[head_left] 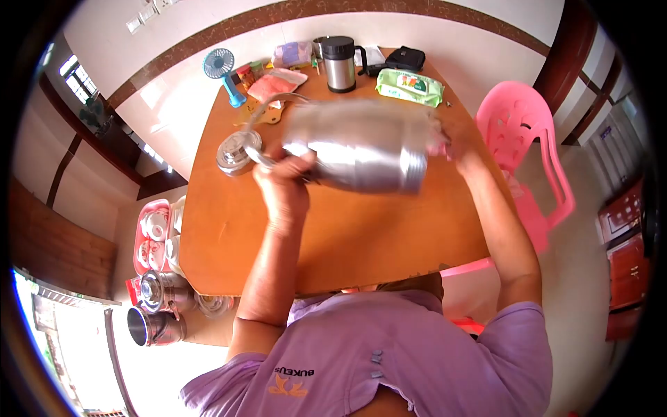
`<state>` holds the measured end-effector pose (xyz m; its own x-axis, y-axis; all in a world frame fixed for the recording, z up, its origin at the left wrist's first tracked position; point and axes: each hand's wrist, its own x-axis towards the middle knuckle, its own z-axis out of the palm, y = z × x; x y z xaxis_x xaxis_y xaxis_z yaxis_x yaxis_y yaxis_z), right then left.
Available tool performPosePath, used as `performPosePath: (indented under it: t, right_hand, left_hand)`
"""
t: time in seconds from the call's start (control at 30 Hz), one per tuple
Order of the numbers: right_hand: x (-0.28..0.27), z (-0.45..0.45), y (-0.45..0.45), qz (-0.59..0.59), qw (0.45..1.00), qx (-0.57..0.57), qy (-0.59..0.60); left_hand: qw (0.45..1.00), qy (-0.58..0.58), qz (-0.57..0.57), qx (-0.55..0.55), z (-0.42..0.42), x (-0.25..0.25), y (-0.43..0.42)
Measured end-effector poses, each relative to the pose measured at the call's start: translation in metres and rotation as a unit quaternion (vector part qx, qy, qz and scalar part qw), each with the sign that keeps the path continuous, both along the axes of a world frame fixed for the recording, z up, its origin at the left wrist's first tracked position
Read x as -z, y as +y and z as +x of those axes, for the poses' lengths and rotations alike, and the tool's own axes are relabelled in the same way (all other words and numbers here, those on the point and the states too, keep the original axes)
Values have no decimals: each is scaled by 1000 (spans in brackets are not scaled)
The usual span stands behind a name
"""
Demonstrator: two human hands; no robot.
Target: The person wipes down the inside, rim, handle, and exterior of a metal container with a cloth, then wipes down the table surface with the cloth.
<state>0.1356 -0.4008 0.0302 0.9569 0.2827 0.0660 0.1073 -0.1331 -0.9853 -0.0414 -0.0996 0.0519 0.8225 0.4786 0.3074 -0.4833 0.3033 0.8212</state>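
Observation:
A shiny stainless steel canister (pixel 358 149) is held on its side above the table, blurred by motion, its threaded end toward the right. My left hand (pixel 286 177) is closed around its left end, near a curved carrying handle (pixel 267 104). At the right end is my right hand (pixel 448 142), smeared by motion; its fingers are partly hidden, and I cannot tell if it touches the rim. A round metal lid (pixel 235 154) lies on the table just left of my left hand.
Along the back of the wooden table (pixel 236 243) stand a blue fan (pixel 220 66), a black-topped steel mug (pixel 340 66), a green wipes pack (pixel 410 87) and a black pouch (pixel 405 59). A pink chair (pixel 517 118) is at right; cups and metal pots (pixel 156 325) are at left.

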Motion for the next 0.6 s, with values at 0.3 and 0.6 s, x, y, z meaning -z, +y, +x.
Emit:
performPosePath:
  t: [0.3, 0.6]
  right_hand:
    - [70, -54, 93, -347, 724, -122, -584]
    - [91, 25, 234, -366, 728, -132, -565]
  left_hand:
    - [926, -104, -353, -79, -8, -12, 92]
    - [931, -70, -334, -130, -6, -8, 91]
